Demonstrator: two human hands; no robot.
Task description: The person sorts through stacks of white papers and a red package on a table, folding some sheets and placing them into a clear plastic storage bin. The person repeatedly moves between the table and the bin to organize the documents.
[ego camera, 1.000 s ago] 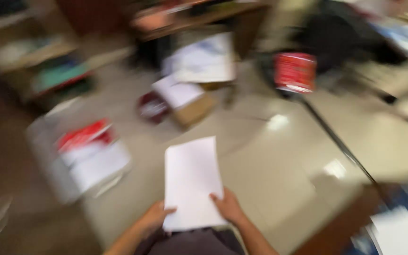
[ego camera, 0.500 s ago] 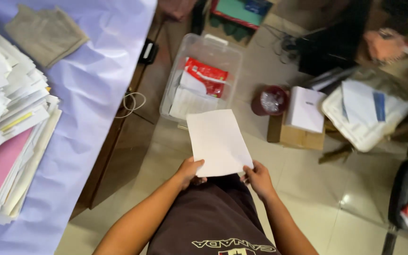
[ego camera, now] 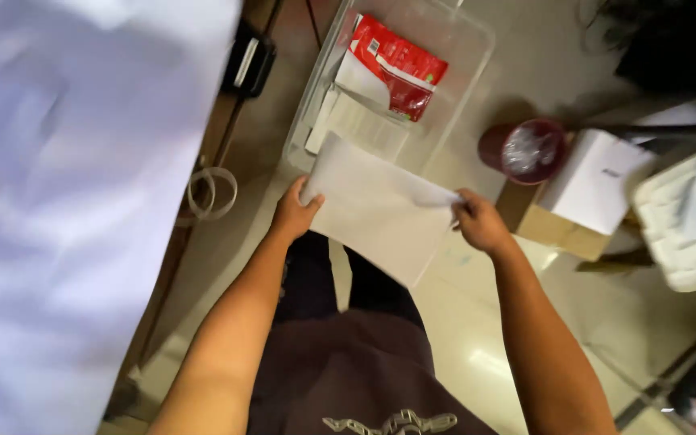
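While we look down, our left hand point(ego camera: 293, 213) and right hand point(ego camera: 479, 223) each keep a closed grip on opposite edges of a white paper sheet point(ego camera: 376, 209) above the clear plastic bin point(ego camera: 477, 48).

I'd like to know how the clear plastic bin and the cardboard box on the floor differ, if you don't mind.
The clear plastic bin is see-through and open-topped; the cardboard box is brown and opaque. The bin holds a red packet inside, whereas the box carries a white box on top. Both sit on the floor.
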